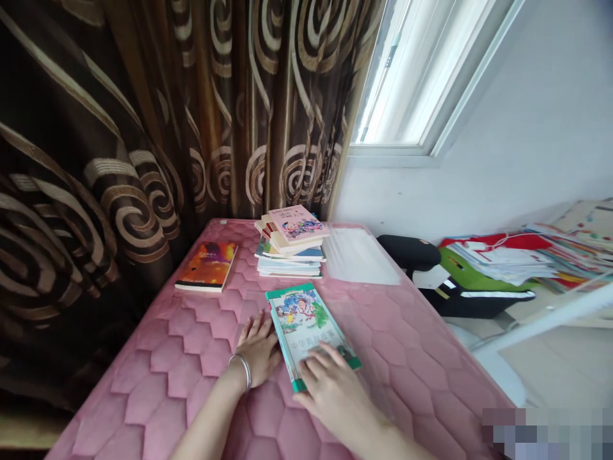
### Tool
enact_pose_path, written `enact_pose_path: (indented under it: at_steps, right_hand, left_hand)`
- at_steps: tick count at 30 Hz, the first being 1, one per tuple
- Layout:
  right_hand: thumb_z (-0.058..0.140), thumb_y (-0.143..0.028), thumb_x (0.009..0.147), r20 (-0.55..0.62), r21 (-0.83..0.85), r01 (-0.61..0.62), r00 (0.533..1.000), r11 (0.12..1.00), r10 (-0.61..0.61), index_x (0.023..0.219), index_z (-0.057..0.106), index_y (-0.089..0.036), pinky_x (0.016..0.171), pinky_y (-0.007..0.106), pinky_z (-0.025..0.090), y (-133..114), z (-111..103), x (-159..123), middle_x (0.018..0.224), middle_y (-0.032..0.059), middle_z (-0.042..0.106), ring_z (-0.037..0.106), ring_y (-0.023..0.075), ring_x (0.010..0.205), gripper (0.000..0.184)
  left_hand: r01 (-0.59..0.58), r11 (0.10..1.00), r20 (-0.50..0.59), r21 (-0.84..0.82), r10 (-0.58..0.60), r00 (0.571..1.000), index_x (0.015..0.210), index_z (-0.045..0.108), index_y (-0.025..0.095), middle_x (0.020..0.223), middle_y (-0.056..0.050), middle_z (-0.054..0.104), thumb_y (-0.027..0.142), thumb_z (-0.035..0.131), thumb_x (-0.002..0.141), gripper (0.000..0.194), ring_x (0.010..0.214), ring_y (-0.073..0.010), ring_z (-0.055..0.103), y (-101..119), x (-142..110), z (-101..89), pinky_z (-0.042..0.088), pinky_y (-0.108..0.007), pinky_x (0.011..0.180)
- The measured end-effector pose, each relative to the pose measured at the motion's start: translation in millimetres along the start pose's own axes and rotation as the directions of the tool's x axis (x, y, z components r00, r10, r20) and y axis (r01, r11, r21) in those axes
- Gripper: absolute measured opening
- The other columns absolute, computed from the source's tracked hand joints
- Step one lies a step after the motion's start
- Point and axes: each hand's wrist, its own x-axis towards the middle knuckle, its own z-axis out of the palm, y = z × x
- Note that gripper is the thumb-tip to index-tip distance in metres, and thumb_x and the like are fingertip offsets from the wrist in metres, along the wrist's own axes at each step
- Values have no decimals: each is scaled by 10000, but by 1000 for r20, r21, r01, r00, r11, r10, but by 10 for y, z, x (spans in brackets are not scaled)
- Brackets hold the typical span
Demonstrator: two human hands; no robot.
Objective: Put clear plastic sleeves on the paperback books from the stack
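Note:
A green-bordered book [306, 319] with a colourful cartoon cover lies flat on the pink padded tabletop [191, 370]. On the lower part of its cover rests my right hand [330, 383], fingers stretched out. My left hand [258, 351], with a silver bangle at the wrist, lies flat on the tabletop beside the book's left edge, its fingers spread. Farther back stands a stack of books [290, 262], topped by a pink book [297, 225] set at an angle. To the left lies an orange and purple book [207, 265].
A translucent white sheet [361, 255] lies right of the stack. Brown patterned curtains [230, 115] hang along the back and left. Beyond the table's right edge are a black and green bag [469, 275] and piled papers [512, 259]. A window [412, 76] is above.

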Motion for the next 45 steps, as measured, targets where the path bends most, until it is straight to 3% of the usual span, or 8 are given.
enact_pose_path:
  at_steps: [3,7,12,25,29,32,37,45]
  right_hand:
    - [504,-378,881,87,207,-305,952,930,293,967,660,-250,839,342,486,256,-89,139,1033,55,664,609,209,947,220]
    - [404,-435,904,148,35,-713,697,701,702,1058,627,-160,789,367,478,708,6,265,1033,149,650,626,266,938,386]
    - [416,-498,877,353,134,-832,547,538,759,908,639,-208,713,304,456,939,153,282,933,89,705,650,243,891,368]
    - [553,-437,758,507,564,-808,500,169,702,772,639,-178,631,268,459,861,64,233,827,49,729,664,230,821,274]
    - [614,-447,732,623,693,-694,442,-195,646,860,638,-166,722,329,513,806,131,166,860,74,734,679,244,849,310]
    - [667,-437,708,717,689,-589,472,-422,512,920,638,-167,741,369,534,755,133,157,873,80,739,693,252,827,345]
    - [739,-397,662,605,793,-486,561,-367,565,988,645,-185,809,399,539,826,-109,176,946,63,737,684,278,907,400]
    - [662,-430,724,597,786,-502,461,-361,657,1099,606,-197,767,406,553,1129,-251,-164,990,83,726,687,287,901,446]
  left_hand:
    - [-5,1000,8,-2,5,1000,1438,293,260,1557,-55,121,355,393,860,594,1413,-281,-62,-4,4,-6,7,-509,1146]
    - [9,1000,8,15,-10,1000,1438,294,251,1559,-50,115,368,401,849,610,1415,-280,-64,-1,14,9,9,-509,1147]
    - [7,999,6,32,-8,1000,1454,248,256,1558,-50,115,408,416,837,658,1417,-285,-69,-12,34,52,10,-510,1147]
    - [-15,996,-17,84,17,1000,1446,253,291,1557,-49,138,460,439,835,661,1415,-318,-62,-15,28,80,37,-519,1138]
    - [-24,996,-24,82,26,999,1443,260,304,1558,-41,134,475,414,852,634,1415,-316,-66,-29,33,95,32,-514,1138]
    - [-24,997,-26,68,25,999,1442,260,313,1561,-31,120,500,430,840,652,1415,-324,-61,-24,27,92,26,-515,1137]
    - [-5,999,-28,46,6,1000,1445,266,296,1564,-32,90,509,457,820,687,1417,-314,-53,4,8,59,23,-514,1140]
    - [71,997,-42,10,-70,997,1416,299,380,1565,17,102,513,458,820,630,1426,-300,16,62,-13,-72,55,-511,1138]
